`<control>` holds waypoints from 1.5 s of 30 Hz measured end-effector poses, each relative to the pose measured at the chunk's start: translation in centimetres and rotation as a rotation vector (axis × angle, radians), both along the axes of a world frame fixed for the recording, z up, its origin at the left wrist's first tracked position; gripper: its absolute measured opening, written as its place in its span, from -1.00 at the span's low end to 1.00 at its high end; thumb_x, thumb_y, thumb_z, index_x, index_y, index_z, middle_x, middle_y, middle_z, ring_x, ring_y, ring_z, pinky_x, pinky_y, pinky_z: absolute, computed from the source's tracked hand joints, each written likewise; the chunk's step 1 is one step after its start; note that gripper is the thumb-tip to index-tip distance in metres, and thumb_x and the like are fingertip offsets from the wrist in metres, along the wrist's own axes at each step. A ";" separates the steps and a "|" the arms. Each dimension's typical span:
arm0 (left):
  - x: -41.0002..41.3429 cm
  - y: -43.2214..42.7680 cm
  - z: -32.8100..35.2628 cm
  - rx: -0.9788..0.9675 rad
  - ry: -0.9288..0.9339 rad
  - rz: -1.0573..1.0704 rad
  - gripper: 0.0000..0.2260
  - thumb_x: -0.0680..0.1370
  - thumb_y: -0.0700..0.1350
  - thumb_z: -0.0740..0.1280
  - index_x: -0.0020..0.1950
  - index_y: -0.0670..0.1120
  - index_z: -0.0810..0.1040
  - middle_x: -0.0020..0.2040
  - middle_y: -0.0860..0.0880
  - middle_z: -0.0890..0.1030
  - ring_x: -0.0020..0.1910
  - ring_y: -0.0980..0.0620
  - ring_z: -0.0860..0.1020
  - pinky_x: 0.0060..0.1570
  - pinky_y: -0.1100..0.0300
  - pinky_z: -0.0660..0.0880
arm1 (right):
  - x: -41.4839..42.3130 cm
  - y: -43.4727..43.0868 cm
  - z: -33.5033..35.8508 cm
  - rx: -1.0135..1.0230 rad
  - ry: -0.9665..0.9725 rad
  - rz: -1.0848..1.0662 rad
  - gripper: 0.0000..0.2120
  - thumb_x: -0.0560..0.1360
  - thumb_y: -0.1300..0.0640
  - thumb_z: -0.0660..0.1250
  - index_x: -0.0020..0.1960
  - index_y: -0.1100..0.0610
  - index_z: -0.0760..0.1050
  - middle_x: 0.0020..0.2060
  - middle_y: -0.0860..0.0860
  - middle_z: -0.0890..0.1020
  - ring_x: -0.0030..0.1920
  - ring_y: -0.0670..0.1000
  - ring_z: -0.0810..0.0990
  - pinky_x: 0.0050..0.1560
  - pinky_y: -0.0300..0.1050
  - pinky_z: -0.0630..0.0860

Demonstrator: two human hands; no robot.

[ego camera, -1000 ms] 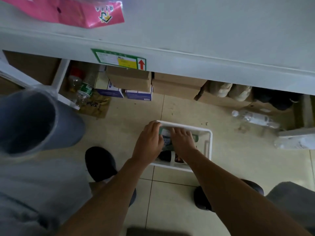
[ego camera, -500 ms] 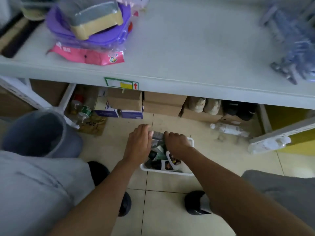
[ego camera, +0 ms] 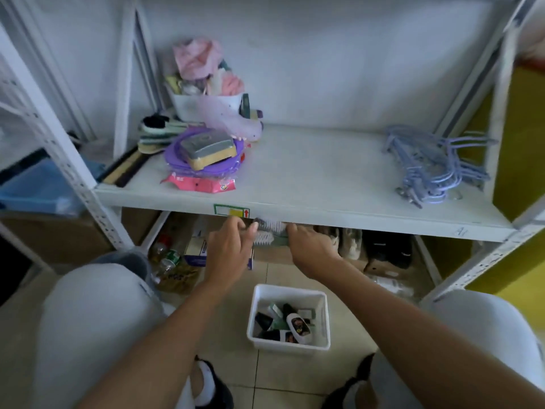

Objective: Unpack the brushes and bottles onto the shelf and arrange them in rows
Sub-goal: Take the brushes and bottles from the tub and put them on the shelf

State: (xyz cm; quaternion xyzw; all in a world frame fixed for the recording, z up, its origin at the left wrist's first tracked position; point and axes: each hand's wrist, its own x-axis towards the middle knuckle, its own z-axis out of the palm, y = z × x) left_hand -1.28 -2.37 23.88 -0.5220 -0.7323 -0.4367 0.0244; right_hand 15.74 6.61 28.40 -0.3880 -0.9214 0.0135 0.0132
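We hold one brush between our two hands, just below the front edge of the shelf: the left hand pinches its left end and the right hand grips its right end, white bristles showing between them. One white bin sits on the floor between our knees, with a jumble of dark and white bottles and pale green pieces in it; we cannot count them surely, and two carry picture labels too small to read. On the shelf's left half lie one purple dish with one grey and yellow sponge on it, one pink packet whose print is blurred, and one white tub stuffed with cloths. One bundle of lilac hangers lies on the right half, too tangled to count. One green-edged sticker with a yellow patch and a red arrow is on the shelf's front edge; its writing cannot be read.
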 end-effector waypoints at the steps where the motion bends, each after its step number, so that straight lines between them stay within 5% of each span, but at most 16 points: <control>1: 0.0 0.5 1.1 0.016 -0.020 0.023 -0.69 0.66 0.24 0.14 -0.05 0.01 0.35 -0.33 0.09 0.49 -0.35 0.08 0.50 -0.22 0.05 0.46 | 0.0 0.3 1.0 -0.001 0.011 -0.019 -0.69 0.54 0.27 0.15 0.27 0.14 0.31 0.11 0.09 0.57 0.10 0.17 0.60 -0.19 -0.01 0.37; 7: 0.1 5.0 5.0 0.092 -0.066 -0.065 -0.63 0.63 0.17 0.25 0.24 -0.08 0.34 0.13 -0.01 0.40 -0.01 0.03 0.49 -0.13 0.19 0.50 | -0.4 4.7 3.9 -0.017 0.045 -0.203 -0.47 0.58 0.24 0.11 0.52 0.26 0.07 0.22 0.16 0.52 0.14 0.21 0.59 -0.07 0.06 0.46; 16: -0.6 15.8 3.8 -0.170 -0.221 -0.073 -0.65 0.64 0.03 0.27 0.33 -0.11 0.30 0.22 -0.04 0.36 0.09 -0.09 0.53 0.14 -0.14 0.52 | -3.2 13.9 2.7 -0.115 0.079 -0.356 -0.44 0.55 0.29 0.14 0.51 0.25 0.04 0.14 0.18 0.50 0.10 0.26 0.58 -0.15 0.02 0.37; 21: -1.9 20.4 3.1 -0.220 -0.323 -0.073 -0.55 0.63 -0.05 0.31 0.47 -0.15 0.29 0.36 -0.12 0.39 0.26 -0.09 0.48 0.28 0.03 0.45 | -5.2 16.9 1.2 -0.170 0.163 -0.297 -0.40 0.54 0.26 0.17 0.52 0.18 0.02 0.14 0.24 0.46 0.07 0.33 0.56 -0.12 0.04 0.39; 24: -2.4 22.0 3.5 -0.221 -0.395 -0.065 -0.50 0.62 -0.07 0.35 0.49 -0.17 0.28 0.42 -0.16 0.34 0.29 -0.07 0.47 0.13 0.25 0.37 | -6.6 18.2 1.5 -0.305 0.251 -0.206 -0.37 0.51 0.12 0.28 0.49 0.16 0.09 0.12 0.23 0.50 0.03 0.26 0.56 -0.10 -0.01 0.44; 27: -2.8 23.0 3.9 -0.243 -0.445 -0.039 -0.45 0.59 -0.10 0.38 0.50 -0.17 0.25 0.45 -0.15 0.31 0.27 -0.06 0.47 0.04 0.30 0.33 | -7.6 18.9 2.4 -0.417 0.325 -0.189 -0.46 0.53 0.00 0.27 0.43 0.14 0.22 0.05 0.13 0.58 -0.11 0.12 0.59 -0.19 -0.06 0.50; 32: -2.8 22.9 3.9 -0.291 -0.401 -0.040 -0.33 0.49 -0.09 0.48 0.51 -0.16 0.25 0.43 -0.16 0.34 0.34 -0.13 0.46 0.15 0.18 0.43 | -7.2 18.5 2.3 -0.479 0.401 -0.199 -0.44 0.57 0.14 0.25 0.53 0.04 0.17 0.03 0.12 0.58 -0.12 0.08 0.59 -0.20 -0.10 0.50; 37: -2.5 22.0 4.0 -0.340 -0.254 -0.008 -0.35 0.48 -0.06 0.47 0.48 -0.17 0.28 0.32 -0.15 0.42 0.26 -0.17 0.49 0.21 -0.07 0.51 | -6.6 17.9 2.4 -0.506 0.499 -0.226 -0.50 0.51 0.16 0.31 0.42 0.04 0.29 -0.05 0.11 0.62 -0.16 0.04 0.62 -0.26 -0.13 0.51; 45: -3.8 20.2 4.1 -0.433 -0.139 0.013 -0.45 0.43 -0.04 0.51 0.33 -0.11 0.36 0.21 -0.11 0.49 0.18 -0.13 0.51 0.14 -0.12 0.53 | -5.8 17.6 2.5 -0.513 0.495 -0.249 -0.52 0.54 0.15 0.36 0.41 0.03 0.30 0.03 0.13 0.63 -0.11 0.07 0.65 -0.22 -0.14 0.54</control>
